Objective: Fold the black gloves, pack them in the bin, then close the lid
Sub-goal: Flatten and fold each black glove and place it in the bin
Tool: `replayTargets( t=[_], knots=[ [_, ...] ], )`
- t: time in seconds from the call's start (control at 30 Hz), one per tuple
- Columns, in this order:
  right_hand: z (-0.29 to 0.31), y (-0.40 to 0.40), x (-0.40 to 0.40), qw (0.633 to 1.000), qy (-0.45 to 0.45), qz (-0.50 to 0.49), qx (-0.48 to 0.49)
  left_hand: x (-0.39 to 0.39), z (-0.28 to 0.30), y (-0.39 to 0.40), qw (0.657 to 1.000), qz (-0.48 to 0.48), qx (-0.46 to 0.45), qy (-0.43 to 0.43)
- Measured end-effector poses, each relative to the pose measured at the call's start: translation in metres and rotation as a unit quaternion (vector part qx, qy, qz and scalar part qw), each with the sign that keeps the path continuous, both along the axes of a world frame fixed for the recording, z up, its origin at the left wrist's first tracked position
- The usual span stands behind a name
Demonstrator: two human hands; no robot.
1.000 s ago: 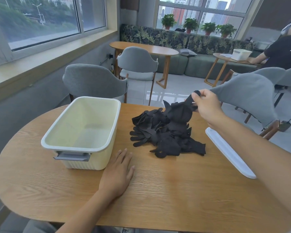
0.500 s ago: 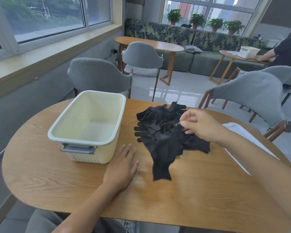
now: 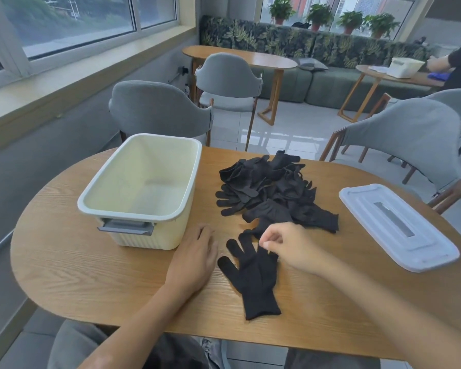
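Note:
A single black glove (image 3: 254,278) lies flat on the wooden table (image 3: 91,275), fingers pointing away from me, cuff toward me. My right hand (image 3: 290,245) hovers at its finger end, thumb and fingers pinched together at the fabric. My left hand (image 3: 194,259) rests flat on the table just left of the glove. A heap of several black gloves (image 3: 272,187) sits behind it. The cream bin (image 3: 141,211) stands open and empty on the left. Its white lid (image 3: 397,225) lies flat on the right.
Grey chairs (image 3: 157,110) stand behind the table and at the right (image 3: 410,134). Another table with a white bin (image 3: 405,66) is far back right, where a person in black works. The near table edge runs just below the glove's cuff.
My right hand pulled one glove out of the heap, carried it toward me and laid it flat on the table. My left hand stayed put.

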State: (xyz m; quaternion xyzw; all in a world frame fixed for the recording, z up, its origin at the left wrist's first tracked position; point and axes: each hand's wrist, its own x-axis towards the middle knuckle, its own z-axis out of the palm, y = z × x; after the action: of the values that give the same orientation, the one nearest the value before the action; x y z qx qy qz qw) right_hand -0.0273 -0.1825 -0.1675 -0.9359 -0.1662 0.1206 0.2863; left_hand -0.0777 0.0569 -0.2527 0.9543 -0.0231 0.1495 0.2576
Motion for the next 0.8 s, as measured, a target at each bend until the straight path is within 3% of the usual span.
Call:
replayTargets(
  t=[0.17, 0.23, 0.37, 0.53, 0.63, 0.8],
  knots=[
    [-0.038, 0.015, -0.035, 0.981, -0.079, 0.129, -0.12, -0.001, 0.0, 0.0, 1.0, -0.009, 0.009, -0.011],
    [-0.041, 0.019, -0.035, 0.979, -0.087, 0.134, -0.128, -0.002, 0.0, -0.001, 1.0, -0.017, 0.015, -0.019],
    [-0.03, 0.02, -0.008, 0.985, -0.116, 0.1, -0.079, -0.003, 0.001, -0.001, 0.999, -0.041, 0.02, -0.025],
    [-0.001, 0.001, 0.047, 0.986, -0.159, -0.045, -0.038, -0.022, 0.008, -0.016, 0.985, -0.149, 0.064, -0.049],
    [0.004, -0.008, 0.072, 0.989, -0.104, -0.09, -0.048, -0.037, 0.012, -0.037, 0.974, -0.202, 0.1, -0.01],
    [0.004, -0.01, 0.092, 0.996, 0.044, -0.057, -0.055, -0.044, 0.01, -0.047, 0.952, -0.23, 0.167, 0.114]
  ],
)
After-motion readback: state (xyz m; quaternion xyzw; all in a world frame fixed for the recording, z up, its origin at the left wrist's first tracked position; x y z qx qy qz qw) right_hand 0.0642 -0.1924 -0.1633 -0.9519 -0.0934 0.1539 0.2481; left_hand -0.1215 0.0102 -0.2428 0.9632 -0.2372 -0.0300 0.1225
